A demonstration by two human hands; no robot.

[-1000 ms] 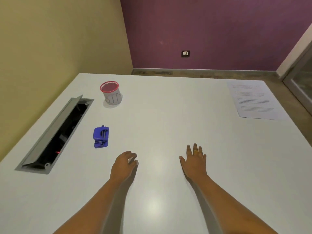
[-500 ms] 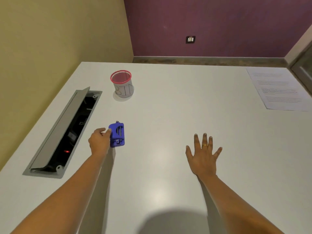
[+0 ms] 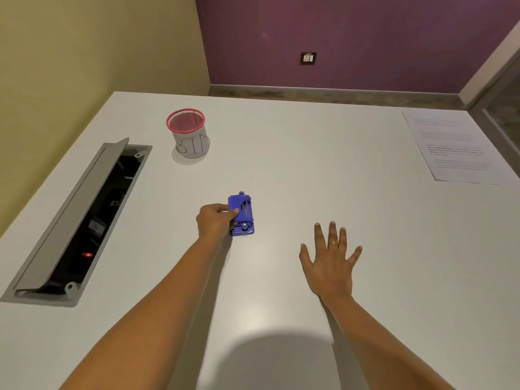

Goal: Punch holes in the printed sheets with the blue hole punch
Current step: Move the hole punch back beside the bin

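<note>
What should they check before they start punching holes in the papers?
1. Left hand grips the small blue plastic hole punch: ok, fingers are closed on its left side.
2. Right hand is free to fetch paper: ok, it lies flat and open on the white table.
3. White printed sheets are within reach: not ok, they lie at the far right edge, apart from both hands.
4. Paper is in the punch slot: not ok, none is there.
5. Space to work: ok, the table between the hands is bare.
6. Red-rimmed mesh cup labelled BIN is upright: ok.
</note>
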